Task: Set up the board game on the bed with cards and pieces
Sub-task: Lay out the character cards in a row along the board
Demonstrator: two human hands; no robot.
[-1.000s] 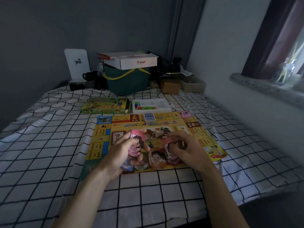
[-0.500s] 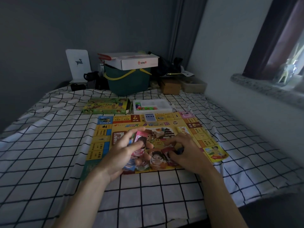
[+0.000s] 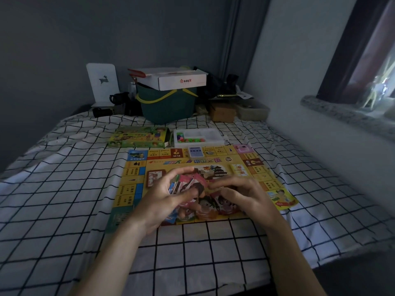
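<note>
The left grip (image 3: pixel 164 197) pinches character cards (image 3: pixel 188 185); the right grip (image 3: pixel 241 194) curls over others; board (image 3: pixel 132 182) laid, pieces still in their tray (image 3: pixel 198 136).

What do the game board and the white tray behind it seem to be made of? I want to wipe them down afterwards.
The game board looks like thin printed card or paper with a slight sheen: it lies flat and follows the bedcover. The white tray looks like thin moulded plastic, smooth, with formed compartments holding small coloured pieces. Neither is certain in this dim light.

Yellow game board (image 3: pixel 136 184) flat on checked bed (image 3: pixel 64 189); picture cards (image 3: pixel 188 184) fanned above its centre.
</note>
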